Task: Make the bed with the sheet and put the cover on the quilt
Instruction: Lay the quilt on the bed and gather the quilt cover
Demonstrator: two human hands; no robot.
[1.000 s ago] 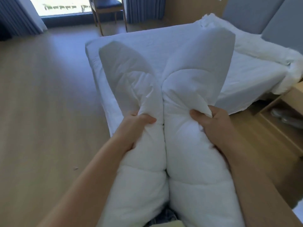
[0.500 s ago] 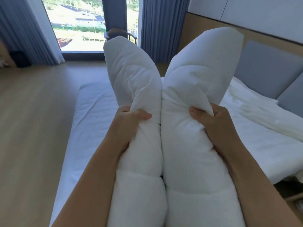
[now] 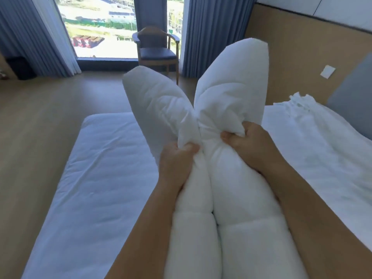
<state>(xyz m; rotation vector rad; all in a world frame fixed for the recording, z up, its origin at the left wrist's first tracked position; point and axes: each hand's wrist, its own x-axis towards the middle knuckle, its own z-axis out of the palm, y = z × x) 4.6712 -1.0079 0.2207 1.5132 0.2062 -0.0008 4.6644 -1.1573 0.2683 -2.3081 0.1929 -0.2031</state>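
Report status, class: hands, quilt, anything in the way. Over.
Status: left hand and right hand grip the quilt, corners up. Below, sheet lies flat. Loose white cloth heaped at right.

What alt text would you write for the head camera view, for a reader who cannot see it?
The left hand and right hand each grip a bunched white quilt above a sheeted bed. A chair stands by the window beyond.
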